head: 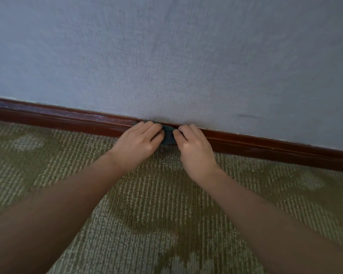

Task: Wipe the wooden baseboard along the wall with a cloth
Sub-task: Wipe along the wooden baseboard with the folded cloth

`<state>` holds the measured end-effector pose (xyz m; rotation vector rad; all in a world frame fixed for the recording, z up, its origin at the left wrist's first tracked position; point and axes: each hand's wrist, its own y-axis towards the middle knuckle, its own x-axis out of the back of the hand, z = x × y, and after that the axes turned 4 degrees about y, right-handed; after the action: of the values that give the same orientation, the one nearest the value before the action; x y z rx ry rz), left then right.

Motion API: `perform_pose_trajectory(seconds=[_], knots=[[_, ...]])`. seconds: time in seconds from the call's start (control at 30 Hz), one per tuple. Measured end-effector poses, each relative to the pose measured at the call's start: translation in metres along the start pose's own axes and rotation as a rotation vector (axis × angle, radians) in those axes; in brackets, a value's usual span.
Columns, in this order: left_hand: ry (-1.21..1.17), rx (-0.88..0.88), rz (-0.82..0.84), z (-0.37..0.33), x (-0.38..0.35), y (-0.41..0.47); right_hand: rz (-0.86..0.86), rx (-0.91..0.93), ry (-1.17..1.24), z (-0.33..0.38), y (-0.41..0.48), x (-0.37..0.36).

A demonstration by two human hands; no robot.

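**Head view (the only view).**

A dark green cloth (168, 136) is seen bunched small against the wooden baseboard (67, 119), about midway along its visible run. Here the blue-grey wall (166, 56) meets the patterned carpet (166, 204). A corner of the cloth lies over the top ledge of the board, just beside the wall. Its lower edge hangs near the carpet; whether it touches cannot be told.

- **Left grip (139, 139):** a bare hand, with the fingers curled over the left part of the cloth and the fingertips at the board's upper edge. The cloth is held, not merely touched.
- **Right grip (194, 147):** a bare hand, with the fingers curled and the right part of the cloth pinched.
- **Spacing:** the two grips are set just beside each other, and only a narrow strip of cloth is exposed between them.

**Step judged:** the cloth is at the board, either in a wiping stroke or being gathered for one. Which of the two cannot be settled from a single frame. Pale, dusty-looking streaks are noted on the ledge to the left. The stretch to the right looks darker, though lighting may account for this, so progress cannot be fixed.

**Next move judged:** the cloth is to be pressed against the face and ledge and drawn along the board, with pressure carried into the moulded groove. Care is called for so that the cloth is not dragged onto the wall or caught in the carpet pile.
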<state>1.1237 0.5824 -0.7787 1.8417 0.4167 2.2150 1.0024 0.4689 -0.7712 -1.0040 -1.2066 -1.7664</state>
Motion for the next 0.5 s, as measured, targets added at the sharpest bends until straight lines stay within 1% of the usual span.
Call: perform_pose_trajectory(seconds=[0.27,0.5], knots=[[-0.045,0.051,0.041,-0.0037,0.0069,0.0025,0.028,-0.038,0.001,-0.0005,-0.0022,0.0022],[-0.049,0.055,0.029,-0.0029,0.0014,0.0009,0.016,-0.004,-0.013,-0.0027,-0.0012,0.0020]])
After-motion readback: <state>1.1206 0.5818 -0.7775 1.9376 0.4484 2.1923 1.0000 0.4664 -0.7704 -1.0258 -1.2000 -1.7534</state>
